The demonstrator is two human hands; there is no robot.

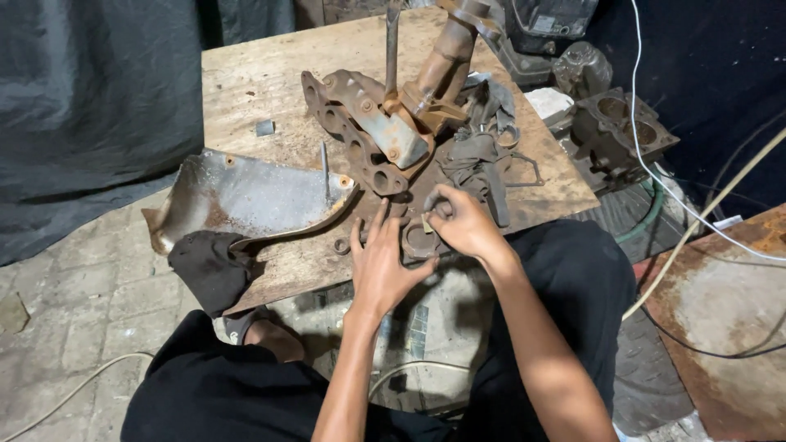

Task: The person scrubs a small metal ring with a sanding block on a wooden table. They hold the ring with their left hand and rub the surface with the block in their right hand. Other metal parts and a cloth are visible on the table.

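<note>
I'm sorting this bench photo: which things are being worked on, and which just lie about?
In hand: left hand pressing on the small rusty flange piece; right hand pinching at its top edge.
Lying about: rusty manifold, bent heat shield, dark rag, grey gloves, engine block.

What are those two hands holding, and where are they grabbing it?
The left hand lies flat, pressing a small rusty round part on the wooden board. The right hand pinches something small at that part's top edge; what it is cannot be told.

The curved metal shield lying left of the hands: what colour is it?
Dull silver-grey with brown rust patches along its edges; the metal shield shows best in the head view.
</note>
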